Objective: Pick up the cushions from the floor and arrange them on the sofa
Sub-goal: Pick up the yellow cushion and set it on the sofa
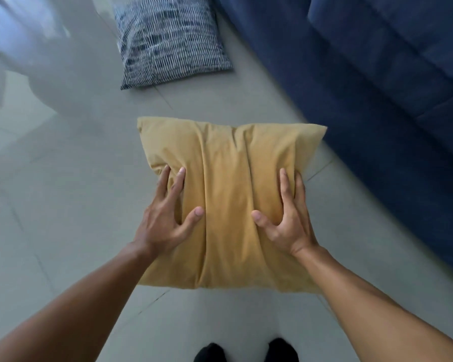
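The mustard-yellow cushion [228,205] is squeezed between the left hand [165,218] and the right hand [288,220], one grip on each side edge, fingers spread and pressed into the fabric so that long folds are raised down its middle. It is held above the grey tiled floor [63,205]. Beyond it, a blue-and-white patterned cushion [170,40] lies on the floor, just beside the navy sofa [377,87] at the right.

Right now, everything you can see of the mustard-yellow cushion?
The mustard-yellow square fabric cushion looks soft, with long creases running down its middle. The left hand and right hand squeeze it from either side, fingers sunk in. It is in front of the person, above grey floor tiles, beside the dark blue sofa.
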